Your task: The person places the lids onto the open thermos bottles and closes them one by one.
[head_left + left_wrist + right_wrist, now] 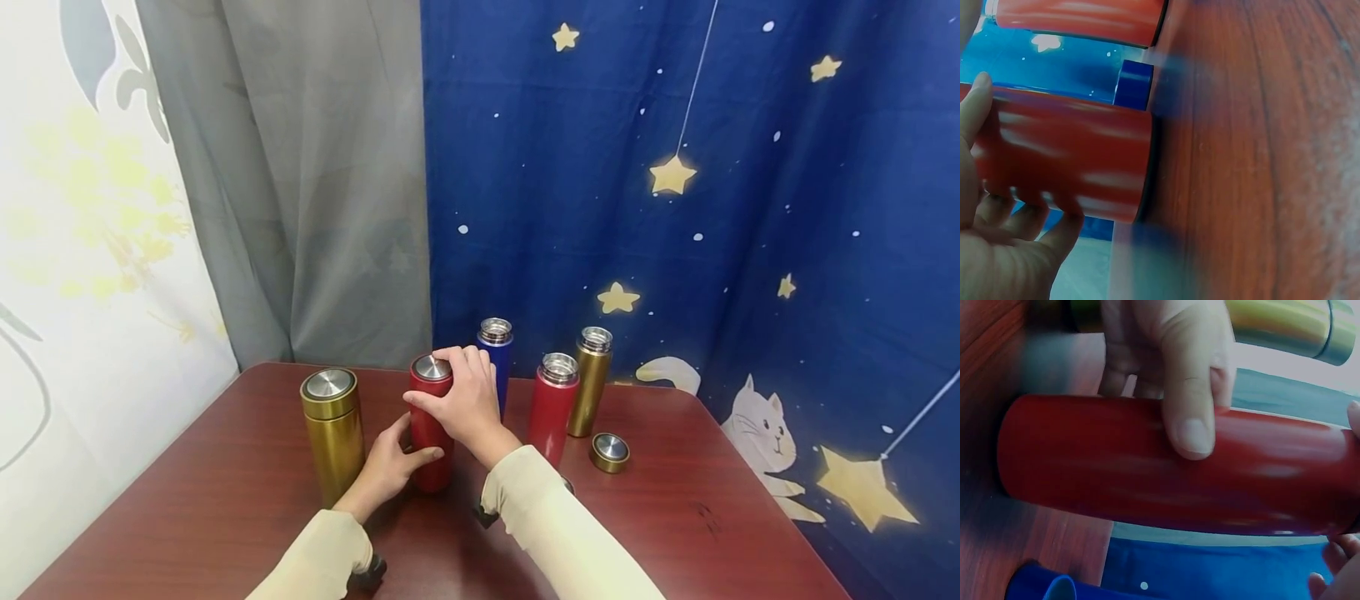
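A red thermos bottle [432, 429] with a silver-topped lid [432, 367] stands upright on the table between both hands. Around its lower body my left hand [388, 468] grips, thumb on the near side; the left wrist view shows those fingers curled about the red thermos [1085, 156]. At the top, my right hand [471, 398] holds the lid with thumb and fingers spread across it. Only a few of the right hand's fingertips [1335, 559] appear in the right wrist view, at the bottle's upper end. Whether the lid is turning cannot be told.
A gold thermos [333, 442] with its lid on stands left. Lidless bottles stand behind and right: blue [500, 375], red [551, 417] and gold [590, 392]. A loose gold lid [610, 450] lies right of them. Curtains [352, 183] hang behind the reddish-brown table [675, 533].
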### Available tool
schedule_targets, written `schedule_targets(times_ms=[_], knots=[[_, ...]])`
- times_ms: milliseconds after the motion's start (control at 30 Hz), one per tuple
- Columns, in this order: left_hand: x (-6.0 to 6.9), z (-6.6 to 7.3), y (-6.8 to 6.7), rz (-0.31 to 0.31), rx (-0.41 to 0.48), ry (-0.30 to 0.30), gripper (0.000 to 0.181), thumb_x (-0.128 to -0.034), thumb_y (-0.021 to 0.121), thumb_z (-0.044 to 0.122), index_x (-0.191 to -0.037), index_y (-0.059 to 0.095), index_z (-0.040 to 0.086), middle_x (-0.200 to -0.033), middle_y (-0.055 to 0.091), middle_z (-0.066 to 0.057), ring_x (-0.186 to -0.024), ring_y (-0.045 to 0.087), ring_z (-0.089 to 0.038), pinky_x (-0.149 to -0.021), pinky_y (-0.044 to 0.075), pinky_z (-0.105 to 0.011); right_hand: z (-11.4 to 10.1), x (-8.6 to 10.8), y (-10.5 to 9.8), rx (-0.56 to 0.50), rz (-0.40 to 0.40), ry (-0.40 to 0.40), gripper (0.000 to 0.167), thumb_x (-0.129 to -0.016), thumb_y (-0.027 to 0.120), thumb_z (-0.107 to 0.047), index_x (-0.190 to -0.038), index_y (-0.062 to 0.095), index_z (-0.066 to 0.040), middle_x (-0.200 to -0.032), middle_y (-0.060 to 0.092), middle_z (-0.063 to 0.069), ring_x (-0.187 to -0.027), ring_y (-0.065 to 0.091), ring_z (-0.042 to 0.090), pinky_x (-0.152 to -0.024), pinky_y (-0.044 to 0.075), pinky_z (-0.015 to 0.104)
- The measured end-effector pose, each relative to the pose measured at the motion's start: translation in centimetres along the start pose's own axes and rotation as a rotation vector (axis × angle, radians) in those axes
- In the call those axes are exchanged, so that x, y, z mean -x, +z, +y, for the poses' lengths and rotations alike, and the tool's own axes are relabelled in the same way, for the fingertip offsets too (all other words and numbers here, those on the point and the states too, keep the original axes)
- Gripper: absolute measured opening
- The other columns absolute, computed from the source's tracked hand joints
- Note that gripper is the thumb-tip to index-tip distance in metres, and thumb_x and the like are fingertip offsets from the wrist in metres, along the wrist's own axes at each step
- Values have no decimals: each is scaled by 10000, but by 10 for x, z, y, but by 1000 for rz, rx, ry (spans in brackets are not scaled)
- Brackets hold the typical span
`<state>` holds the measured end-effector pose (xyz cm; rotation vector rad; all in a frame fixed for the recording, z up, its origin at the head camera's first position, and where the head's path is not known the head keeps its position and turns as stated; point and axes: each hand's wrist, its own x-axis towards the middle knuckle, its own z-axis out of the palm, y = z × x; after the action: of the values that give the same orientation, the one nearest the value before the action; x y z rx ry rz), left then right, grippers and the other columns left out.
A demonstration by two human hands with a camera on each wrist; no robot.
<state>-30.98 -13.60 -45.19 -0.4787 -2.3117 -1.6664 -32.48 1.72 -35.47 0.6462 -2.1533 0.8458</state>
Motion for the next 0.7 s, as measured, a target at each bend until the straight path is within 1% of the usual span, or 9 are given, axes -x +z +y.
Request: schedule_targets(times_ms=[67, 100, 233, 300, 367, 433, 500, 600, 700], knots=[[0, 0, -1, -7, 11, 6, 592, -782, 830, 183, -1304, 561, 107, -1149, 660, -62, -1027, 655, -250, -871, 535, -410, 2, 0, -2, -106, -80, 36, 602, -736, 812, -468, -1194, 563, -167, -1091, 559, 26, -1044, 465, 197, -844, 453, 367], [0, 1, -1, -10, 13, 9, 594, -783, 830, 189, -1304, 560, 97, -1147, 661, -68, -1024, 656, -251, -868, 536, -408, 4, -1, -4, -176, -131, 56, 604, -758, 797, -444, -1234, 549, -168, -1131, 557, 28, -1072, 466, 194, -853, 470, 362], [0, 1, -2, -21, 20, -1, 621, -794, 821, 199, -1328, 537, 60, -1169, 652, -102, -1038, 651, -277, -872, 534, -415, 14, -4, -11, -489, -345, 115, 622, -840, 717, -283, -1398, 473, -155, -1296, 532, 61, -1179, 481, 211, -908, 501, 374], [0, 1, -2, -28, 17, -16, 636, -798, 817, 209, -1340, 525, 51, -1179, 647, -114, -1050, 646, -290, -878, 531, -424, 20, -6, -14, -621, -423, 117, 646, -858, 676, -198, -1451, 431, -122, -1358, 511, 105, -1222, 483, 250, -947, 482, 400], [0, 1, -2, -37, 26, -30, 643, -802, 814, 208, -1348, 517, 45, -1188, 642, -125, -1061, 641, -303, -885, 526, -436, 24, -8, -17, -711, -471, 108, 656, -863, 648, -132, -1469, 404, -74, -1397, 490, 146, -1248, 482, 293, -973, 465, 424], [0, 2, -2, -43, 32, -41, 647, -802, 814, 205, -1352, 512, 44, -1191, 639, -131, -1065, 638, -311, -890, 522, -444, 26, -9, -20, -749, -496, 102, 663, -859, 642, -102, -1473, 396, -57, -1413, 479, 164, -1257, 479, 311, -978, 462, 432], [0, 1, -2, -44, 37, -46, 651, -802, 814, 203, -1356, 509, 44, -1191, 639, -129, -1062, 639, -311, -888, 523, -448, 27, -10, -21, -748, -505, 99, 654, -864, 648, -105, -1470, 406, -56, -1405, 490, 168, -1250, 489, 312, -975, 465, 427], [0, 0, -2, -37, 42, -63, 662, -796, 820, 206, -1363, 510, 62, -1194, 640, -108, -1061, 641, -295, -886, 525, -441, 27, -11, -22, -711, -500, 101, 642, -861, 674, -131, -1458, 441, -88, -1381, 525, 137, -1238, 506, 280, -973, 468, 406], [0, -1, -2, -33, 43, -75, 672, -790, 825, 216, -1367, 510, 77, -1199, 639, -95, -1063, 639, -285, -886, 526, -436, 27, -11, -22, -651, -468, 105, 627, -850, 706, -190, -1437, 489, -142, -1332, 574, 89, -1216, 503, 243, -961, 469, 400]])
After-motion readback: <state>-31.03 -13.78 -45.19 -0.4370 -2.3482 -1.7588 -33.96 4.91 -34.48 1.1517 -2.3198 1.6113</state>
